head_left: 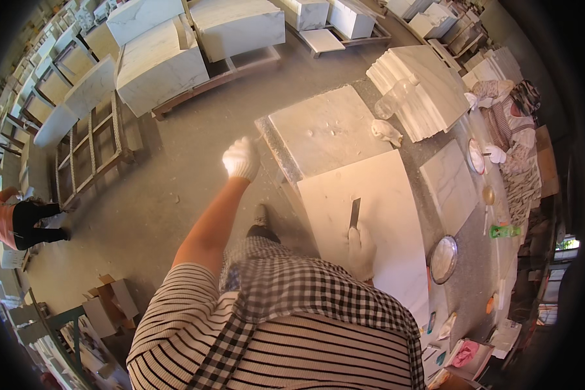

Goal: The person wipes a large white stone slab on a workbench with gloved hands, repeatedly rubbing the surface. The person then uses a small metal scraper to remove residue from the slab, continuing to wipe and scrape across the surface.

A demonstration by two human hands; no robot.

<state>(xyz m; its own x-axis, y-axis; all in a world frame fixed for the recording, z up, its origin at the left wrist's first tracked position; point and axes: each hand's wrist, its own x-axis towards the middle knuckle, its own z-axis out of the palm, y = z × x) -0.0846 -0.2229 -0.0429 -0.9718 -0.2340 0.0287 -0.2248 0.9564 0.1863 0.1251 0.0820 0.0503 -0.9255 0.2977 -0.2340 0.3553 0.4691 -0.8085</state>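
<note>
My right hand (361,252), in a white glove, is closed on a dark flat scraper blade (355,212) that points away from me. It is above a smooth white marble slab (393,195). My left hand (242,158), also in a white glove, is held out over the floor as a fist, left of the slabs. Whatever its fingers may hold is hidden. Just beyond the white slab lies a dusty marble slab (325,127) with small chips on it. A crumpled white cloth or glove (387,132) rests at its right edge.
Stacked marble slabs (426,91) stand at the far right, near a seated co-worker (510,123). A round metal dish (444,259) and a green bottle (505,231) are on the right. Large marble blocks (162,65) and a metal rack (94,149) stand left; another person (19,221) bends there.
</note>
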